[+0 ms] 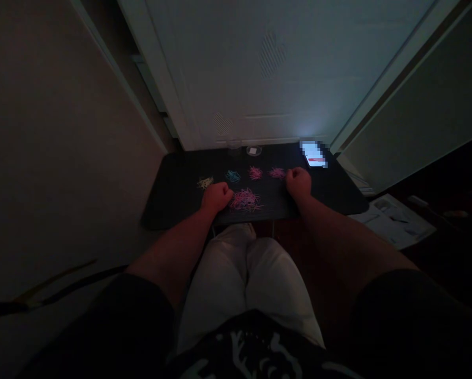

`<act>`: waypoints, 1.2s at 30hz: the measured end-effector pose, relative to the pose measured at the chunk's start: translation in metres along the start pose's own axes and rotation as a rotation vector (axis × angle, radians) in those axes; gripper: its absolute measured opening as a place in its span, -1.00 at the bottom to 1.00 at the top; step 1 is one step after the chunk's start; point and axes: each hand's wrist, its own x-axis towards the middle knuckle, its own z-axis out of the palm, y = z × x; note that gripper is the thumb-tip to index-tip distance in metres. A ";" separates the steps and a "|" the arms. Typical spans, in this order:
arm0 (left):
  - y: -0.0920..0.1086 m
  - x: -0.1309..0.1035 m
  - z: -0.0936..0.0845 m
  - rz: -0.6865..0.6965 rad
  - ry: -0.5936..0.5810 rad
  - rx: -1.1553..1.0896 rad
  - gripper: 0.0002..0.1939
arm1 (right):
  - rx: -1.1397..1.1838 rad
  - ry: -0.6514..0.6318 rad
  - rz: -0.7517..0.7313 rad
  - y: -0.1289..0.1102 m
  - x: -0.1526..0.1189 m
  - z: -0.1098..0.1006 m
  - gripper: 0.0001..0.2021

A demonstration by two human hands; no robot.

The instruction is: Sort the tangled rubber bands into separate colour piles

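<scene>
Dk tee (255,337) fronts pink pile (245,200) & dish (260,151) w/ white sq. (253,151).

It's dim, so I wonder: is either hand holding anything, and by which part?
Cannot tell: left hand, by the largest pile, and right hand, by the rightmost pile, are curled, any hold unseen.

Plastic-looking sticks (247,200) lie beside the left hand (217,197) on a matt table (172,189); beyond the right hand (299,182), a smooth, glassy phone (313,152).
</scene>
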 end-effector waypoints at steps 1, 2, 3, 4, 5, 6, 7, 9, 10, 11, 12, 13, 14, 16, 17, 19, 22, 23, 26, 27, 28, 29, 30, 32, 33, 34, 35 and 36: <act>0.000 0.000 0.000 0.002 -0.004 0.013 -0.77 | -0.008 -0.011 -0.004 -0.001 -0.001 0.000 -0.76; 0.000 0.000 0.000 0.005 -0.009 0.025 -0.76 | -0.015 -0.022 -0.006 -0.001 -0.001 -0.001 -0.76; 0.001 0.001 0.000 0.007 -0.017 0.036 -0.76 | -0.022 -0.033 -0.006 -0.002 -0.002 -0.002 -0.76; 0.001 0.001 0.000 0.007 -0.025 0.048 -0.75 | -0.028 -0.044 -0.004 -0.003 -0.002 -0.002 -0.76; 0.001 0.001 0.000 0.008 -0.034 0.059 -0.75 | -0.033 -0.055 -0.001 -0.004 -0.003 -0.003 -0.76; 0.002 0.001 -0.001 0.006 -0.040 0.069 -0.75 | -0.039 -0.065 0.001 -0.005 -0.004 -0.003 -0.76; 0.002 0.001 -0.001 0.007 -0.044 0.077 -0.75 | -0.049 -0.075 0.002 -0.005 -0.004 -0.004 -0.76; 0.003 0.001 -0.002 0.012 -0.049 0.090 -0.73 | -0.076 -0.094 0.000 -0.006 -0.004 -0.004 -0.75; 0.004 0.001 -0.002 0.014 -0.051 0.097 -0.73 | -0.090 -0.102 0.000 -0.006 -0.004 -0.005 -0.74; 0.005 0.001 -0.003 0.013 -0.056 0.103 -0.72 | -0.103 -0.110 -0.002 -0.006 -0.004 -0.005 -0.74; 0.006 0.000 -0.003 0.010 -0.063 0.112 -0.71 | -0.115 -0.121 -0.006 -0.006 -0.004 -0.005 -0.74; 0.006 0.000 -0.004 0.006 -0.073 0.122 -0.71 | -0.127 -0.131 -0.010 -0.007 -0.003 -0.006 -0.74; 0.007 0.000 -0.004 0.000 -0.082 0.133 -0.70 | -0.139 -0.141 -0.011 -0.007 -0.003 -0.006 -0.74; 0.008 0.000 -0.005 -0.004 -0.097 0.153 -0.69 | -0.160 -0.157 -0.006 -0.008 -0.003 -0.007 -0.74; 0.009 0.000 -0.005 -0.004 -0.099 0.160 -0.69 | -0.166 -0.163 0.000 -0.008 -0.003 -0.008 -0.74; 0.009 0.000 -0.005 -0.001 -0.096 0.167 -0.68 | -0.168 -0.170 0.011 -0.009 -0.003 -0.009 -0.74; 0.009 0.000 -0.004 0.000 -0.091 0.170 -0.68 | -0.156 -0.177 0.015 -0.010 -0.004 -0.010 -0.75; 0.009 0.001 -0.004 0.001 -0.091 0.171 -0.68 | -0.149 -0.177 0.016 -0.010 -0.004 -0.011 -0.75; 0.008 0.001 -0.003 0.013 -0.087 0.180 -0.67 | -0.122 -0.171 0.018 -0.010 -0.004 -0.013 -0.76; 0.008 0.001 -0.003 0.016 -0.083 0.181 -0.66 | -0.112 -0.169 0.015 -0.010 -0.004 -0.013 -0.76; 0.008 0.002 -0.002 0.020 -0.078 0.181 -0.66 | -0.102 -0.169 0.007 -0.009 -0.005 -0.014 -0.76; 0.008 0.002 -0.002 0.024 -0.071 0.179 -0.66 | -0.095 -0.171 -0.007 -0.009 -0.005 -0.015 -0.76; 0.008 0.002 -0.002 0.028 -0.065 0.173 -0.66 | -0.090 -0.173 -0.031 -0.009 -0.007 -0.015 -0.77; 0.008 0.002 -0.001 0.034 -0.054 0.158 -0.65 | -0.099 -0.188 -0.101 -0.013 -0.013 -0.017 -0.78; 0.008 0.002 -0.001 0.035 -0.051 0.150 -0.65 | -0.111 -0.209 -0.153 -0.016 -0.019 -0.018 -0.79; 0.008 0.002 -0.001 0.034 -0.050 0.141 -0.65 | -0.130 -0.239 -0.210 -0.021 -0.025 -0.019 -0.80; 0.008 0.003 -0.001 0.033 -0.050 0.133 -0.65 | -0.147 -0.299 -0.285 -0.027 -0.033 -0.021 -0.80; 0.008 0.003 -0.001 0.031 -0.049 0.126 -0.65 | -0.171 -0.363 -0.375 -0.034 -0.041 -0.022 -0.79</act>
